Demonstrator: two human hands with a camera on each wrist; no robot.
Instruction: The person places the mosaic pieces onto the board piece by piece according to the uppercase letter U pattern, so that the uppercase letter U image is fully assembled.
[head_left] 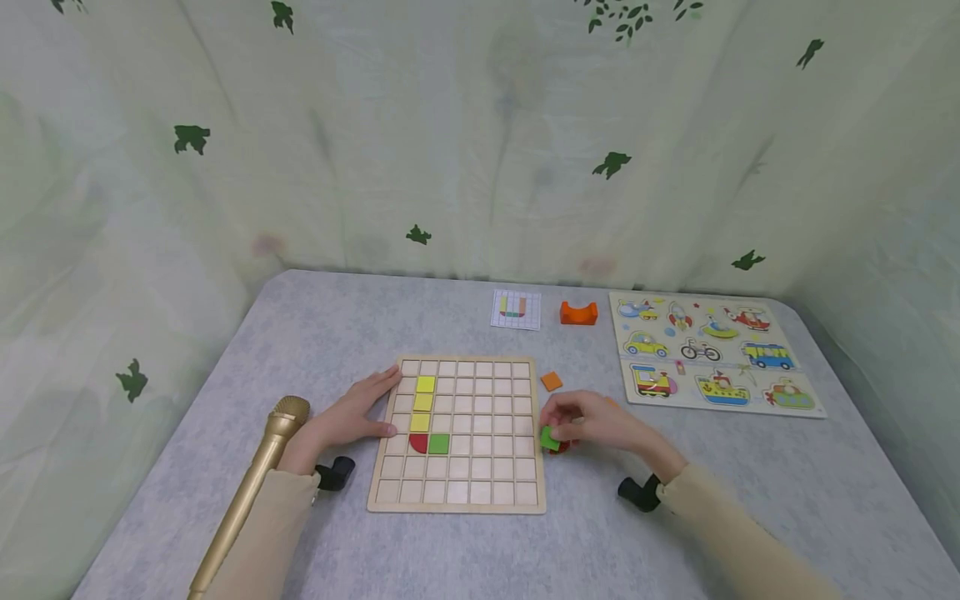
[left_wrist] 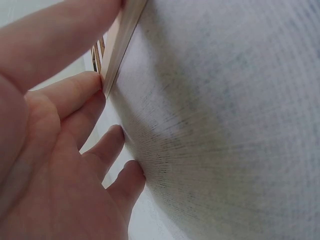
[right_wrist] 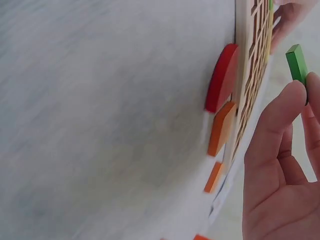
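My right hand (head_left: 596, 421) pinches a green square tile (head_left: 549, 438) between thumb and fingertips, just off the right edge of the wooden grid board (head_left: 480, 492). Under that tile, a rounded red piece (right_wrist: 222, 77) lies beside the board, partly covered in the head view. Along the left edge of the board, my left hand (head_left: 352, 414) rests with fingers extended, thumb and fingertips touching the frame. Several yellow squares (head_left: 423, 402) fill a column of cells. Below them sit a red quarter-round tile (head_left: 418, 443) and, to its right, another green square (head_left: 438, 443).
Orange tiles (head_left: 551, 381) lie right of the board, one mostly behind my right hand. Behind the board are a small pattern card (head_left: 515, 309) and an orange curved block (head_left: 578, 313). A vehicle picture puzzle (head_left: 712, 354) lies at right; a gold microphone (head_left: 258, 475) lies beside my left arm.
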